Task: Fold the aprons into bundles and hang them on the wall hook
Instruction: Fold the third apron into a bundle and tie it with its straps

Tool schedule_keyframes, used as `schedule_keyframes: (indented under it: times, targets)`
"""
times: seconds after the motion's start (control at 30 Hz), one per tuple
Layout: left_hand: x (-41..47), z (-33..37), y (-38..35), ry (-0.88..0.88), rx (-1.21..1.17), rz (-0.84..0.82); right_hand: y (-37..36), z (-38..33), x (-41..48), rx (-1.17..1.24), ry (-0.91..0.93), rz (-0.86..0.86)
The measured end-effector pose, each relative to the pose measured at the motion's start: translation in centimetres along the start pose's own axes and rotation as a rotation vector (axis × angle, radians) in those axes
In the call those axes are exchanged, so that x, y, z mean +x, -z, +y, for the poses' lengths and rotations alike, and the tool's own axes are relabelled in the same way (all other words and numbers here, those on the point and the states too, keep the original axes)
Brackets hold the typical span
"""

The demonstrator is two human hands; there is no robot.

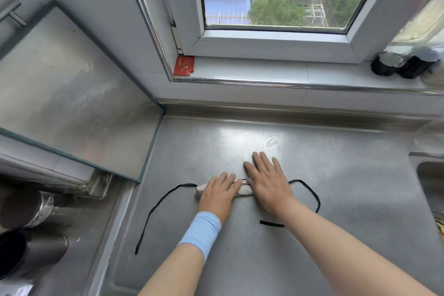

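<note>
A pale apron rolled into a small tight bundle [245, 190] lies on the steel counter [312, 175]. My left hand [217, 193] lies flat on its left part, fingers straight, a light blue band on the wrist. My right hand [266, 181] presses flat on its right part, fingers spread toward the window. One black tie string [158, 204] trails from the bundle's left end toward the counter's front. Another black string [310, 190] loops out to the right and ends near my right forearm. No wall hook is visible.
A glass panel [72, 103] stands on the left, with dark metal pots [31, 228] below it. A sink [432, 190] cuts into the counter at the right edge. The windowsill holds a red packet [183, 65] and dark jars [406, 62].
</note>
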State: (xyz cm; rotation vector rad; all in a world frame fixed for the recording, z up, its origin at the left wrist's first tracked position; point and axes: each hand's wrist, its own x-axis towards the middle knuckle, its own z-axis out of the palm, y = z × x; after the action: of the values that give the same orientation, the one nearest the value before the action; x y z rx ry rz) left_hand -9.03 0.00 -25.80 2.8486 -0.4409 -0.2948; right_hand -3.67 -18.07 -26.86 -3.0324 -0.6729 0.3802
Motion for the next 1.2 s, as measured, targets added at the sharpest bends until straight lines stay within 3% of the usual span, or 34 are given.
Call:
schedule_keyframes:
  times: [0.1,0.2,0.47,0.7,0.87,0.97,1.1,1.2]
  targets:
    - [-0.5,-0.9,-0.5,-0.017,0.081,-0.122,-0.2,1.3,-0.2,0.142,0.026,-0.086]
    - [-0.2,-1.6,-0.1,-0.047,0.108,-0.161,0.0,1.7,-0.3,0.139,0.112,-0.068]
    - [0.3,-1.6,0.6,0.018,-0.027,-0.26,0.7,2.7,-0.4,-0.013,0.462,0.169]
    - [0.9,-0.4,2.5,0.143,-0.023,-0.164,1.7,1.5,0.3,-0.219,0.401,0.13]
    - [0.3,-0.2,6.9,0.233,-0.243,-0.264,6.4,-0.1,-0.6,0.031,0.253,0.017]
    - [-0.8,-0.7,9.1,0.289,-0.348,-0.321,10.1,-1.1,-0.9,0.219,0.176,-0.153]
    - [-2.9,-1.4,11.8,0.293,-0.519,-0.409,14.5,-2.6,-1.0,0.279,0.163,-0.356]
    - [-4.5,-1.7,13.6,0.31,-0.554,-0.481,16.7,-4.2,-0.9,0.234,0.164,-0.352]
